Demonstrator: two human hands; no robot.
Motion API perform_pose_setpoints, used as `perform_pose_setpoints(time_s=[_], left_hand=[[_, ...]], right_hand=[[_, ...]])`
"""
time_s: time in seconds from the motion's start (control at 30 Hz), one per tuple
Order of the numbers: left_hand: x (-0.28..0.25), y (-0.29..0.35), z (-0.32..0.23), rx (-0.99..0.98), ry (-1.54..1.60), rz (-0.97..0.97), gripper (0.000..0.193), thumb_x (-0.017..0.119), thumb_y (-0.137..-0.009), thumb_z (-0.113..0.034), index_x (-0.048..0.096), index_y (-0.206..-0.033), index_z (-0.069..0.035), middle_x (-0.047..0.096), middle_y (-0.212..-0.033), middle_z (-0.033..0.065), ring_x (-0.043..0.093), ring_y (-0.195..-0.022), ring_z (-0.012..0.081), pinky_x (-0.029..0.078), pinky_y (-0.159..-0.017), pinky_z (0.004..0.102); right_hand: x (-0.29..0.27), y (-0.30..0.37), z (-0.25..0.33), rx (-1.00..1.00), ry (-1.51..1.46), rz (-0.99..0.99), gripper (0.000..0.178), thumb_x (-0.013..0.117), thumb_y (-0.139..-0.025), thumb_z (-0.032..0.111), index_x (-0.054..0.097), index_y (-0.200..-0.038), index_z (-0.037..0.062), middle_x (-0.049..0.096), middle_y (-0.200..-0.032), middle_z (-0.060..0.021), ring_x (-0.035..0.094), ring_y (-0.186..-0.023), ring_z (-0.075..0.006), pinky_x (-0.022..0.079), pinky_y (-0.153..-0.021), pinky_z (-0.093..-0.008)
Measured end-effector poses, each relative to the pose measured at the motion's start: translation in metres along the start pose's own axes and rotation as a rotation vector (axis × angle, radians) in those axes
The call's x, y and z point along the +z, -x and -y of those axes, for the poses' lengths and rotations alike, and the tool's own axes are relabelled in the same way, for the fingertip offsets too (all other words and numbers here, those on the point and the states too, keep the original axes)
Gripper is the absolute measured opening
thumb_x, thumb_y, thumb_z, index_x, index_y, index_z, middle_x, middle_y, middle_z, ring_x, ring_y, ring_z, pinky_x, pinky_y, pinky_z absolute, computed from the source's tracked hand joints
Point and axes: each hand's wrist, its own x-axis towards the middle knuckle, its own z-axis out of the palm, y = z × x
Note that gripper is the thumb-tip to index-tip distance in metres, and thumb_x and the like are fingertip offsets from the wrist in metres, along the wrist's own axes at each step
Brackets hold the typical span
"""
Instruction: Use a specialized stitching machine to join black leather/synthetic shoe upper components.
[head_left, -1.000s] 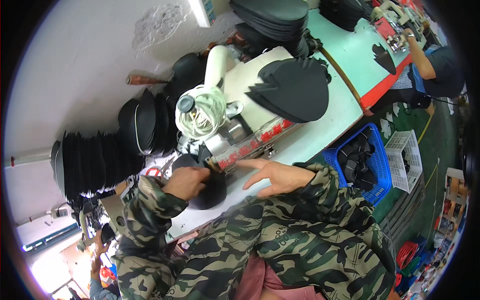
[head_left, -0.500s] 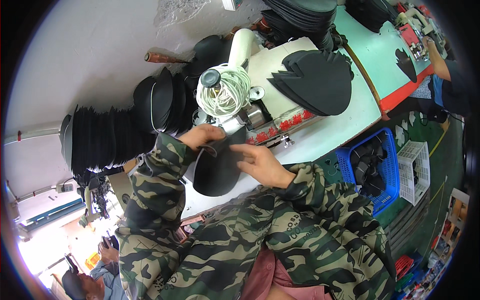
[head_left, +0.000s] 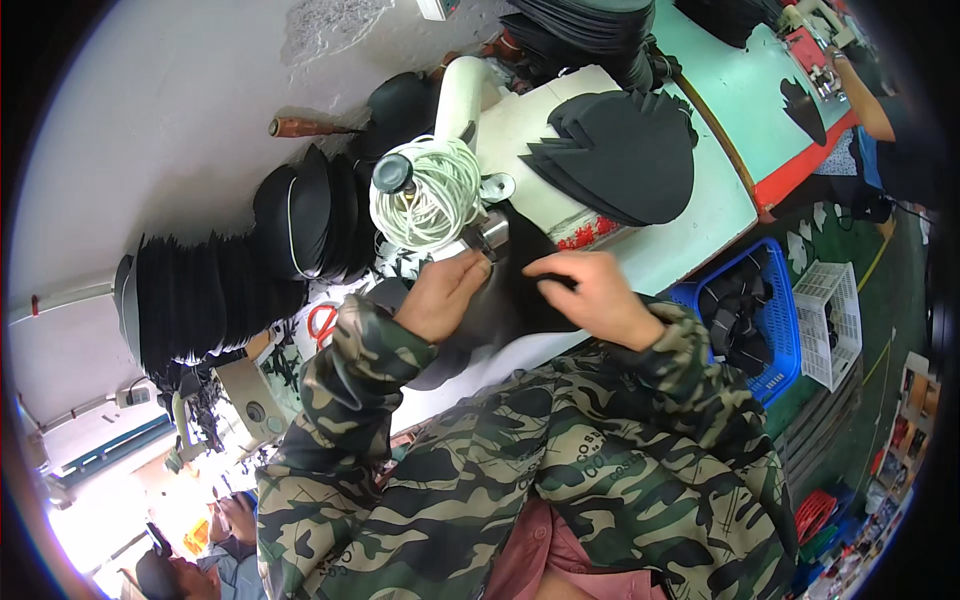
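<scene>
A flat black sheet piece (head_left: 512, 300), partly smeared by motion, lies under the metal head (head_left: 494, 236) of a cream bench machine (head_left: 462, 100). My left hand (head_left: 445, 295) pinches the piece beside the metal head, thumb and fingers pressed together. At its right side my right hand (head_left: 595, 295) grips the black edge with curled fingers, the forefinger stretched toward the machine. A coil of white cable (head_left: 430, 195) sits on the machine, around a dark round knob (head_left: 392, 173). Fanned black cut pieces (head_left: 620, 160) lie on the machine's pale top, beyond my right hand.
Stacks of black pieces (head_left: 200, 300) stand along the wall at left, near a wooden-handled tool (head_left: 300, 127) and red-handled scissors (head_left: 320, 325). At right are a blue basket (head_left: 790, 320) of black pieces and a white crate (head_left: 828, 370). Other people work at far right and lower left.
The black piece has swung out flatter and to the right under the metal head. My left hand has moved right and down; my right hand has shifted right and curled its fingers.
</scene>
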Motion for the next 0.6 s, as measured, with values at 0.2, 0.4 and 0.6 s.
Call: perform_pose_setpoints(time_s=[0.2, 0.4, 0.6], left_hand=[[-0.006, 0.019, -0.013, -0.611, 0.512, 0.337, 0.04, 0.036, -0.106, -0.024, 0.043, -0.137, 0.001, 0.068, -0.097, 0.0128, 0.07, -0.065, 0.0168, 0.047, -0.047, 0.021], [-0.014, 0.002, -0.004, -0.688, 0.226, 0.061, 0.027, 0.044, -0.102, -0.016, 0.059, -0.102, 0.006, 0.063, -0.06, 0.0108, 0.06, -0.041, 0.0179, 0.045, -0.039, 0.0274], [0.004, -0.01, -0.013, -0.663, 0.286, -0.004, 0.025, 0.047, -0.1, -0.016, 0.058, -0.095, 0.006, 0.061, -0.058, 0.0113, 0.058, -0.04, 0.0184, 0.044, -0.038, 0.0292]], right_hand=[[-0.036, 0.022, 0.002, 0.052, 0.028, -0.407, 0.021, 0.061, -0.084, -0.001, 0.069, -0.103, -0.0022, 0.07, -0.093, -0.0163, 0.068, -0.086, -0.0239, 0.052, -0.076, -0.0316], [0.004, 0.002, 0.009, -0.043, 0.103, -0.384, 0.032, 0.065, -0.082, 0.001, 0.064, -0.114, -0.0023, 0.068, -0.1, -0.0216, 0.067, -0.09, -0.0366, 0.052, -0.081, -0.0374], [-0.039, -0.005, 0.015, -0.053, 0.136, -0.401, 0.045, 0.061, -0.083, 0.0, 0.056, -0.128, -0.002, 0.064, -0.12, -0.0246, 0.063, -0.112, -0.037, 0.049, -0.095, -0.0372]])
